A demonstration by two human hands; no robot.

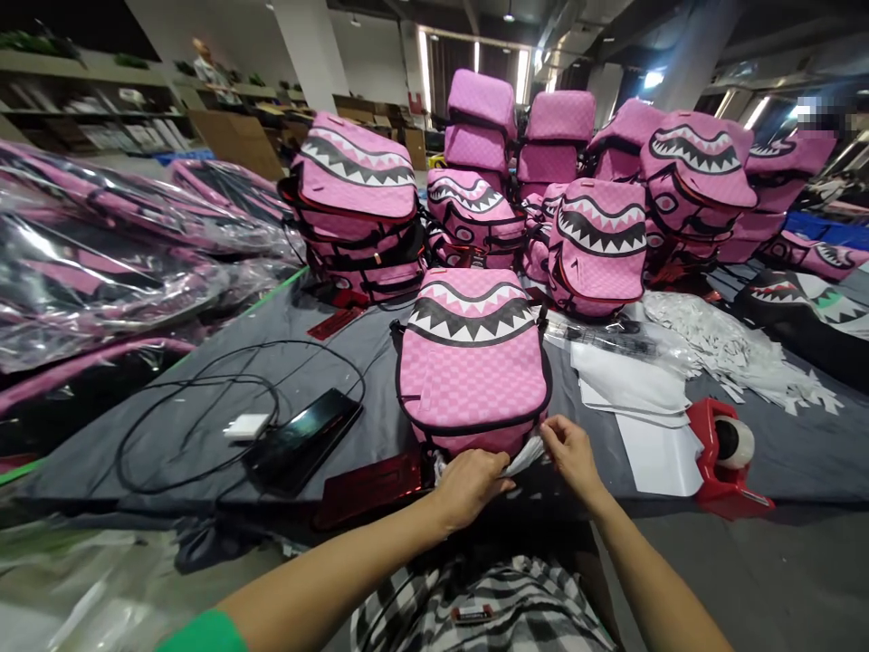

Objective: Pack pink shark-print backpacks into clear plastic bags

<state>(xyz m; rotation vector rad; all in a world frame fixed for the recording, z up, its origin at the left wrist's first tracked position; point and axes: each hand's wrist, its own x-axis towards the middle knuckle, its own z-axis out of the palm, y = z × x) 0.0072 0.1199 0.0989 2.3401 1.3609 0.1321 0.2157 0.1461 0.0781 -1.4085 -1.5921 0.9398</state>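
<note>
- The near bag [475, 376] is on the table [380, 426], right in front of the person, its toothed flap up and its base toward the body, probably so that both hands can get at the base.
- The left hand [470, 489] is at the base, its fingers pressed together and seeming to pinch the inner end of a white wad [526, 455] against the thumb; the grip is partly hidden.
- The right hand [571, 453], beside the bag's lower right corner, has thumb and fingertips pinching the wad's outer end. The wad spans the two hands — held at both ends, it seems, to control its length.
- Whether the wad is joined to the bag, I cannot tell.
- A red tag [373, 489] lies flat just left of the bag, near the left hand.
- The phone [305, 439], plug [247, 426] and looped cable [196, 378] lie further left, perhaps set there to leave working room.
- On the right are the tape [733, 445] in its red holder, paper [662, 448] and a heap of white strips [733, 358], near enough to suit the right hand.
- More bags [601, 244] stand behind, many stacked, likely to save space; wrapped bags [101, 244] are piled at left — glossy in clear plastic.
</note>
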